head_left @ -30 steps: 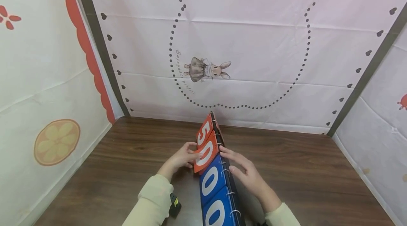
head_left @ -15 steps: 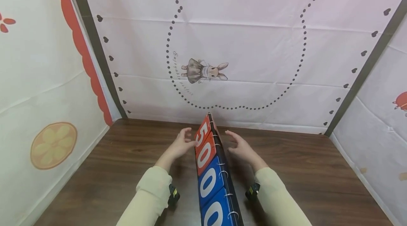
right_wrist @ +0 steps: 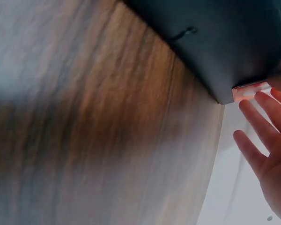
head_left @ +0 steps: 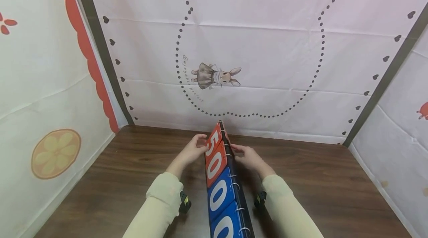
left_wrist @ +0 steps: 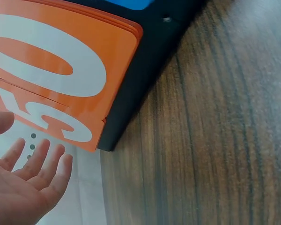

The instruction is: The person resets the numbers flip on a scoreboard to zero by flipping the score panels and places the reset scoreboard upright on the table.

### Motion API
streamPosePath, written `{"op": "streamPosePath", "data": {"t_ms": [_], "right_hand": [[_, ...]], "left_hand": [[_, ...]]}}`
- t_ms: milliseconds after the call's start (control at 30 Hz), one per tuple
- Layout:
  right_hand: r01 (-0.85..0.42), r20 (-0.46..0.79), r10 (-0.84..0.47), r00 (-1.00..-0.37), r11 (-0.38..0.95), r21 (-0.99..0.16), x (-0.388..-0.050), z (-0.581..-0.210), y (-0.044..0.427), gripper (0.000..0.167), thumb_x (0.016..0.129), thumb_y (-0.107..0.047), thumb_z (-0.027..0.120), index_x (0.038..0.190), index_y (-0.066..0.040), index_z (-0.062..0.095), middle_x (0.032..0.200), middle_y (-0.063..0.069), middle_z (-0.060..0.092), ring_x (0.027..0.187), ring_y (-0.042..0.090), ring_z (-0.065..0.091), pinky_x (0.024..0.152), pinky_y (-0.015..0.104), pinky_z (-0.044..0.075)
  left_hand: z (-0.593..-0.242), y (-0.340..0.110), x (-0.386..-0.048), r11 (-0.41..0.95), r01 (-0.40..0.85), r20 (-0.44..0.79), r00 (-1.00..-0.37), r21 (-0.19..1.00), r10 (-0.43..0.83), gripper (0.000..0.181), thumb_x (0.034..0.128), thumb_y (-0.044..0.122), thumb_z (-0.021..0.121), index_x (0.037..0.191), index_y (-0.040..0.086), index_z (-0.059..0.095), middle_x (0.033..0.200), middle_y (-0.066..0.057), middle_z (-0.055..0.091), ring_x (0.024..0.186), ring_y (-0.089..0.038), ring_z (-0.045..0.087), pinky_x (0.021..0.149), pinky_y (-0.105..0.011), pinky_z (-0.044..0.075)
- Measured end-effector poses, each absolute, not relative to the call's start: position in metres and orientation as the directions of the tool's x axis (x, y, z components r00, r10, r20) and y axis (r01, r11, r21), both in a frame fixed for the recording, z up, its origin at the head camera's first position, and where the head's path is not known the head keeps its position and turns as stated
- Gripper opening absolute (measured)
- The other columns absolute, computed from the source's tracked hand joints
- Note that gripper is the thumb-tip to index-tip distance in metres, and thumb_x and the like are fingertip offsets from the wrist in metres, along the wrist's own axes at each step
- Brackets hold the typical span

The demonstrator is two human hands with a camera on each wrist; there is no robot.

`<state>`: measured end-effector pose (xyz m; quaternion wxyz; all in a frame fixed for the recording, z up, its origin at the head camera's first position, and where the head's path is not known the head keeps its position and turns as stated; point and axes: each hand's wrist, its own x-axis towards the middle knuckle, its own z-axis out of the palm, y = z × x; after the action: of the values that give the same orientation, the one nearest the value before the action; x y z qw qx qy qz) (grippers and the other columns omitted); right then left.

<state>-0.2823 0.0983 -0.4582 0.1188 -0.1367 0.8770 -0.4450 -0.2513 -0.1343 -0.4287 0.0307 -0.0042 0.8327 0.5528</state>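
A flip scoreboard [head_left: 238, 192] with ring-bound number cards stands on the table, end-on to me. Its left face shows an orange-red "5" card [head_left: 214, 140] at the far end, then an orange-red "0" card [head_left: 216, 164] and two blue "0" cards [head_left: 220, 195]. My left hand [head_left: 190, 152] is beside the "5" card, fingers spread and loosely bent in the left wrist view. On the other side, my right hand [head_left: 250, 159] is at the scoreboard's black back [right_wrist: 215, 42]. Its fingers spread near a reddish card edge [right_wrist: 248, 91]; contact is unclear.
The brown wood-grain table [head_left: 317, 186] extends to both sides. Behind it hangs a pale cloth [head_left: 267, 63] with a rabbit print, close to the scoreboard's far end. Patterned cloths [head_left: 60, 100] also border the sides. A black strapped device [head_left: 185, 202] sits at the left wrist.
The left hand has let go of the nearer red "0" card's lower edge and moved forward to the "5". My right hand has drawn off the top rings, then come in against the back.
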Motion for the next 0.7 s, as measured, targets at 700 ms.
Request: {"op": "streamPosePath", "data": {"t_ms": [700], "right_hand": [[0.084, -0.079, -0.041, -0.996, -0.164, -0.983, -0.29, -0.442, 0.118, 0.076, 0.09, -0.011, 0.053, 0.149, -0.012, 0.004, 0.143, 0.021, 0.033, 0.121, 0.034, 0.046, 0.097, 0.044, 0.039]], "left_hand": [[-0.385, -0.124, -0.266, 0.454, 0.127, 0.072, -0.988, 0.882, 0.137, 0.055, 0.0901, 0.031, 0.06, 0.138, 0.016, 0.037, 0.14, -0.01, 0.039, 0.13, -0.03, 0.033, 0.099, -0.053, 0.032]]}}
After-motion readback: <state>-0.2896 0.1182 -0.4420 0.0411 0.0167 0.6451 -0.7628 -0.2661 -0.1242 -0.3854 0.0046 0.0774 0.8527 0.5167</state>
